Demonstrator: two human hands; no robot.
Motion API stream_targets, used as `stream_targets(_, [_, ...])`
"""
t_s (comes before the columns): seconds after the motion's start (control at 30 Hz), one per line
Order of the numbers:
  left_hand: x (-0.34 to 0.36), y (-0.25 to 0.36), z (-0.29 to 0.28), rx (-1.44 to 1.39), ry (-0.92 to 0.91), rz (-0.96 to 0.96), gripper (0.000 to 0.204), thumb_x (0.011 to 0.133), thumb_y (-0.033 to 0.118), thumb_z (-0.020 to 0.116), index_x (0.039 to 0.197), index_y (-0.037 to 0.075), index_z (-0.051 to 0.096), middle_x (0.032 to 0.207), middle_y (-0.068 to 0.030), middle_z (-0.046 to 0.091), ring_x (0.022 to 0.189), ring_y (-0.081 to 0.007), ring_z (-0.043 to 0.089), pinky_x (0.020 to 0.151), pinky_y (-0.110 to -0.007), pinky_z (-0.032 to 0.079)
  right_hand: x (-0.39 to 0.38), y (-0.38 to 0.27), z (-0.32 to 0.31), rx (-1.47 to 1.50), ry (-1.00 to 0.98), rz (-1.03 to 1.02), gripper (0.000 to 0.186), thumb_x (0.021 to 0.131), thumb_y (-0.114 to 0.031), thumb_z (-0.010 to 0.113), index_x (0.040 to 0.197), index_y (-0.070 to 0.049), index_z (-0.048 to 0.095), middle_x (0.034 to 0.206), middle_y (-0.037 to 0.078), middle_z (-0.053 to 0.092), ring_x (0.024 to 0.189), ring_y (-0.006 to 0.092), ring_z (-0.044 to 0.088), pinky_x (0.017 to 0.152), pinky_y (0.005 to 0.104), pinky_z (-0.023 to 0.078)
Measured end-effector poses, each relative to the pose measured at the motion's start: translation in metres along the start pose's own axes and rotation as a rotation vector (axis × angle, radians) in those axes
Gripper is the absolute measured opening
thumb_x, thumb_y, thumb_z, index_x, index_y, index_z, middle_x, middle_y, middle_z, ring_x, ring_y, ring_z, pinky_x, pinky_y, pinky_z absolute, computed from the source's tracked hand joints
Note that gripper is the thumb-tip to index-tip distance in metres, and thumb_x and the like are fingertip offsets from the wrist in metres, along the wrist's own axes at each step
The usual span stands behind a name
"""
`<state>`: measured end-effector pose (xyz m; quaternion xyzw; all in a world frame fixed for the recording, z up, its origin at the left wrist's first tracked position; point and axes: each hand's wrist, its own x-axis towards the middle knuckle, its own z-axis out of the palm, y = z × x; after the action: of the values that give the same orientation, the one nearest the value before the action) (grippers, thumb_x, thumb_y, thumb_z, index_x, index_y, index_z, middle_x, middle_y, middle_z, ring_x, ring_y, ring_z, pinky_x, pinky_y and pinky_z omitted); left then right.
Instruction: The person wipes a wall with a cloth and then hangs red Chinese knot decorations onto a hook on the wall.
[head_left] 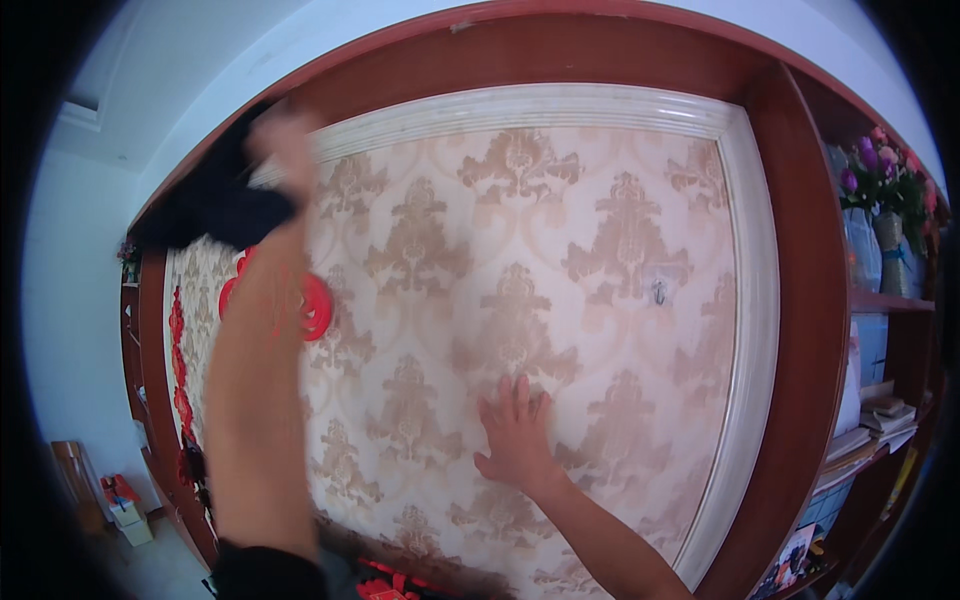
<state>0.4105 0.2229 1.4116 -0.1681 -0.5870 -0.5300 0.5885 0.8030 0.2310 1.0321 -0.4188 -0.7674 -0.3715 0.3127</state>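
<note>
Raised at the upper left, my left hand (284, 150) is closed on a dark cloth (215, 200), which hangs down and to the left beside the white moulding (460, 102). Both hand and cloth are smeared by motion, and the single fingers are hard to make out. Lower down, my right hand (516, 435) lies flat with fingers spread against the patterned wallpaper (520, 230). It holds nothing. Behind my left forearm, a red round decoration (318, 307) on the wall is partly hidden. A small hook (659, 292) is fixed to the wallpaper at the right.
A reddish-brown wooden frame (660, 58) surrounds the panel. On the right, shelves (890, 302) hold purple and pink flowers (875, 165) and stacked books (885, 425). Red hanging ornaments (180, 370) line the left side. A white box (130, 522) stands on the floor at the lower left.
</note>
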Motion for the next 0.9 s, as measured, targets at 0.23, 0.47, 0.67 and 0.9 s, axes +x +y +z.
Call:
stream_targets(0.23, [-0.104,0.330,-0.266,-1.424,-0.127,0.697,0.024,0.078,0.002,0.056,0.099,-0.001,0.066,0.105,-0.0239,0.065,0.101,-0.0428,0.061,0.088,-0.046,0.051,-0.011,0.024,-0.004,0.034,0.013,-0.057,0.078,0.070,-0.038,0.075,0.137,-0.007,0.048,0.150,0.027,0.026,0.141,0.0467,0.020,0.109,0.0656,0.020])
stream_targets(0.47, [-0.133,0.279,-0.267,-1.371,0.547,0.874,0.018,0.068,0.007,0.066,0.083,0.006,0.055,0.085,-0.0142,0.056,0.087,-0.0318,0.057,0.077,-0.042,0.047,-0.013,0.031,0.009,0.064,-0.014,-0.039,0.072,0.073,-0.033,0.074,0.137,-0.009,0.050,0.153,0.025,0.024,0.145,0.0433,0.014,0.115,0.0599,0.014])
stream_targets(0.67, [-0.114,0.123,-0.202,-1.250,0.106,0.162,0.015,0.085,0.009,0.056,0.096,0.000,0.056,0.093,-0.0231,0.059,0.090,-0.0435,0.056,0.079,-0.050,0.045,-0.025,0.055,0.044,0.638,0.172,-0.012,0.062,0.085,-0.030,0.068,0.141,-0.011,0.047,0.152,0.023,0.031,0.142,0.0378,0.029,0.115,0.0456,0.028])
stream_targets(0.9, [-0.225,-0.009,-0.220,-1.061,-0.530,0.713,0.038,0.074,0.023,0.072,0.104,0.004,0.056,0.089,-0.0199,0.060,0.084,-0.0413,0.059,0.072,-0.045,0.048,-0.022,-0.079,-0.055,2.280,-0.510,0.174,0.076,0.096,-0.046,0.055,0.156,-0.023,0.014,0.159,0.011,0.021,0.136,0.0335,0.041,0.104,0.0471,0.044])
